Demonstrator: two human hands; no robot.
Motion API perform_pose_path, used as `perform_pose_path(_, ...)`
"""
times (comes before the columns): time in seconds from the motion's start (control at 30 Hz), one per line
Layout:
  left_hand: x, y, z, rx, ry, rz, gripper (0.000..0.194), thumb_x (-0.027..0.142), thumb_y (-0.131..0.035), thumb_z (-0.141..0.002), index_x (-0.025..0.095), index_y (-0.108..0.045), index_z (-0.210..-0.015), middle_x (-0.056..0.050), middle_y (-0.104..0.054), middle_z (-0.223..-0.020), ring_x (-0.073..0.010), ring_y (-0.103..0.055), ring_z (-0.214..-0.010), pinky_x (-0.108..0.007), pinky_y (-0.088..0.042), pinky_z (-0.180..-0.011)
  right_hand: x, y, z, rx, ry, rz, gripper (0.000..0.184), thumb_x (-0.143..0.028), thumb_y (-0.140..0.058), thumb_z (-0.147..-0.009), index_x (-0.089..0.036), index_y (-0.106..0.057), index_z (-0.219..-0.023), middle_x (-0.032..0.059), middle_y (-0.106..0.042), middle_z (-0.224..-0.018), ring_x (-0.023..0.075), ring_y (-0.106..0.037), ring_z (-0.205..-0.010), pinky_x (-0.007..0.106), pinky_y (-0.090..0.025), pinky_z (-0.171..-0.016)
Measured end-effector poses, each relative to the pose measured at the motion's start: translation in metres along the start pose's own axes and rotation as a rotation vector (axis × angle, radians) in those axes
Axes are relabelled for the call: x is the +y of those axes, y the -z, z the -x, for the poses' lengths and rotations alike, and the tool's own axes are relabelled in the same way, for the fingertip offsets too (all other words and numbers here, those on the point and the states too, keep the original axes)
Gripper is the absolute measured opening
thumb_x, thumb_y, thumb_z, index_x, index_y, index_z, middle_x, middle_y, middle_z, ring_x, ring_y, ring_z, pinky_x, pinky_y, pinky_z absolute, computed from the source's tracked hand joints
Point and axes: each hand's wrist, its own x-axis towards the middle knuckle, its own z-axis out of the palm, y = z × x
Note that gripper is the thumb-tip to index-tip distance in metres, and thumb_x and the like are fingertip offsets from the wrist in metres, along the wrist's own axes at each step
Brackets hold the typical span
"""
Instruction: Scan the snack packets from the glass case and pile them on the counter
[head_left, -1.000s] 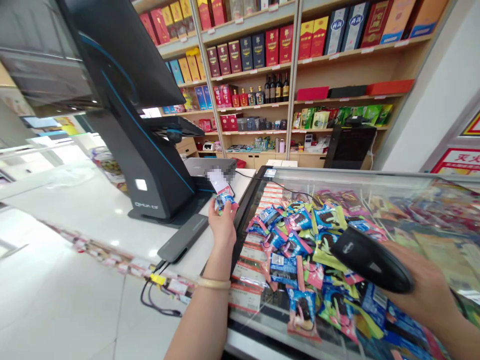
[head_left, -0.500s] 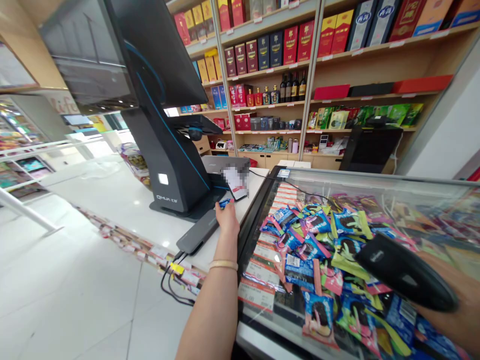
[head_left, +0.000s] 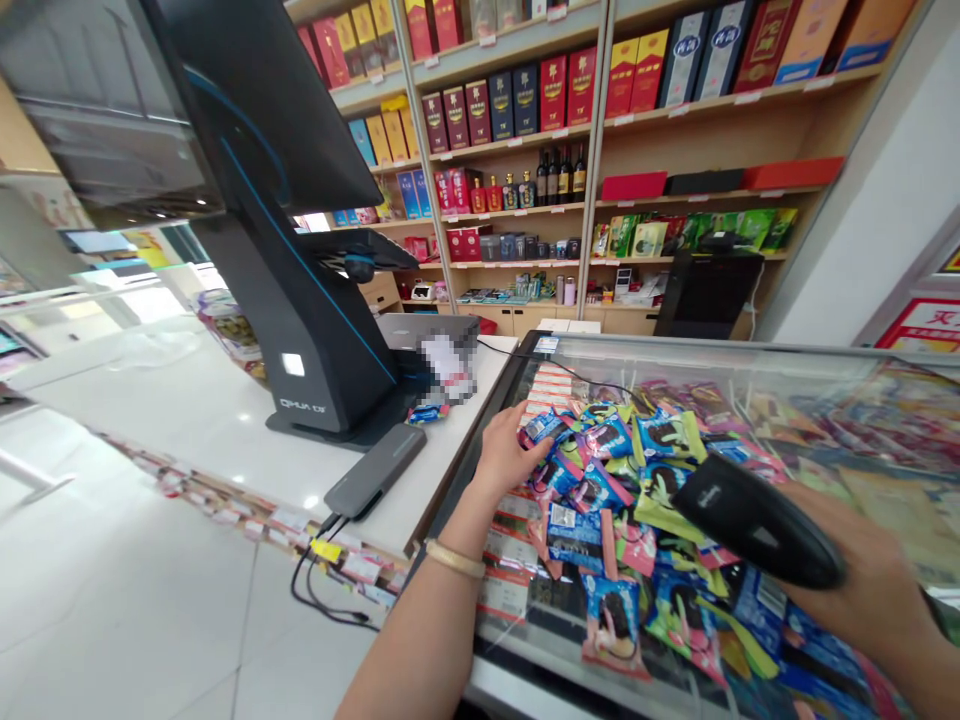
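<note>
A loose pile of small wrapped cookie packets [head_left: 592, 485], blue with pink or green ends, covers part of the glass counter top. At its left edge my left hand [head_left: 506, 450] is open, thumb and fingers apart beside a blue packet [head_left: 546, 428]; whether it touches the packet I cannot tell. My right hand [head_left: 847, 545] grips a black handheld barcode scanner [head_left: 757, 520] over the right part of the pile. One more cookie packet [head_left: 427, 413] lies on the white counter, near the base of the register.
A black register stand [head_left: 300, 330] with screens rises at left on the white counter [head_left: 180, 400]. In front of it sits a flat grey device [head_left: 375, 472] with cables. A black cord crosses the glass. Behind stand shelves of boxes and bottles [head_left: 562, 180].
My left hand has let go of a packet by the register and moved right to the pile. The scanner in my right hand has shifted left in view. The whole view has turned right.
</note>
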Motion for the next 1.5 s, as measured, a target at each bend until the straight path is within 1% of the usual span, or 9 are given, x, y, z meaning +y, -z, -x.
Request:
perform_pose_path(0.13,0.003,-0.009,0.004,-0.129,-0.011,-0.115,0.048,0.026,-0.079,-0.075,0.015,-0.069,-0.121,-0.015,-0.069,-0.13,-0.0321,-0.063,-0.125,-0.047,-0.046,-0.113,-0.004,0.001,-0.004,0.01,-0.011,-0.022,0.024,-0.033,-0.059,-0.092,-0.022,-0.061,-0.113,0.0075,-0.074,-0.093,0.025,-0.074,-0.079,0.034,-0.06,-0.068)
perform_pose_path(0.37,0.007,-0.007,0.004,0.024,0.05,-0.029,0.045,0.016,-0.082,-0.069,0.018,-0.07,-0.113,-0.01,-0.073,-0.116,-0.0281,-0.067,-0.114,-0.044,-0.051,-0.105,-0.013,0.001,-0.01,0.029,-0.062,-0.109,0.02,-0.027,-0.059,-0.091,-0.021,-0.064,-0.109,0.0072,-0.074,-0.092,0.024,-0.073,-0.079,0.033,-0.058,-0.067)
perform_pose_path(0.5,0.017,-0.008,0.006,0.153,0.103,0.282,0.05,0.018,-0.088,-0.065,0.021,-0.073,-0.113,-0.006,-0.075,-0.111,-0.024,-0.072,-0.103,-0.037,-0.057,-0.095,-0.015,0.002,-0.008,0.024,-0.083,-0.146,0.026,-0.028,-0.061,-0.089,-0.022,-0.065,-0.114,0.0076,-0.074,-0.094,0.0258,-0.073,-0.081,0.036,-0.059,-0.07)
perform_pose_path(0.67,0.035,-0.011,0.011,-0.01,0.373,0.849,0.068,0.025,-0.091,-0.065,0.019,-0.067,-0.128,-0.002,-0.076,-0.092,-0.0167,-0.073,-0.067,-0.027,-0.059,-0.058,-0.021,0.004,-0.01,0.001,-0.087,-0.186,0.026,-0.025,-0.058,-0.088,-0.024,-0.063,-0.114,0.0076,-0.073,-0.093,0.0253,-0.073,-0.081,0.036,-0.058,-0.07)
perform_pose_path(0.87,0.046,-0.008,0.012,-0.052,0.603,1.277,0.058,0.032,-0.086,-0.076,0.021,-0.065,-0.128,-0.006,-0.076,-0.101,-0.016,-0.077,-0.076,-0.021,-0.061,-0.059,-0.025,0.004,-0.017,-0.002,-0.091,-0.199,0.025,-0.021,-0.059,-0.086,-0.024,-0.064,-0.11,0.0066,-0.073,-0.089,0.0245,-0.073,-0.076,0.035,-0.058,-0.066)
perform_pose_path(1.07,0.043,-0.013,0.015,0.157,0.405,1.065,0.086,0.021,-0.084,-0.07,0.025,-0.048,-0.149,-0.001,-0.074,-0.097,-0.0167,-0.074,-0.081,-0.028,-0.065,-0.066,-0.028,0.007,-0.026,0.007,-0.06,-0.174,0.02,-0.016,-0.057,-0.085,-0.022,-0.062,-0.104,0.0062,-0.072,-0.084,0.0216,-0.072,-0.072,0.031,-0.057,-0.063)
perform_pose_path(1.2,0.045,-0.018,0.019,0.199,0.119,0.683,0.044,0.019,-0.078,-0.07,0.019,-0.07,-0.113,-0.003,-0.072,-0.092,-0.0154,-0.07,-0.08,-0.022,-0.059,-0.063,-0.031,0.006,-0.029,0.014,-0.064,-0.184,0.018,-0.017,-0.057,-0.085,-0.022,-0.063,-0.102,0.0061,-0.072,-0.084,0.0211,-0.072,-0.072,0.031,-0.057,-0.063)
perform_pose_path(1.27,0.047,-0.019,0.022,0.202,-0.029,0.508,0.025,0.019,-0.075,-0.071,0.019,-0.072,-0.096,-0.004,-0.071,-0.091,-0.015,-0.068,-0.081,-0.02,-0.056,-0.06,-0.033,0.006,-0.03,0.014,-0.079,-0.193,0.018,-0.02,-0.057,-0.087,-0.022,-0.064,-0.103,0.0064,-0.073,-0.084,0.0211,-0.072,-0.073,0.031,-0.057,-0.064)
perform_pose_path(1.5,0.05,-0.025,0.029,0.205,-0.279,0.359,0.014,0.02,-0.07,-0.076,0.02,-0.066,-0.09,-0.002,-0.067,-0.087,-0.0146,-0.062,-0.078,-0.019,-0.05,-0.056,-0.036,0.007,-0.032,0.004,-0.08,-0.198,0.02,-0.022,-0.057,-0.086,-0.021,-0.064,-0.104,0.0065,-0.074,-0.084,0.0206,-0.072,-0.072,0.03,-0.056,-0.064)
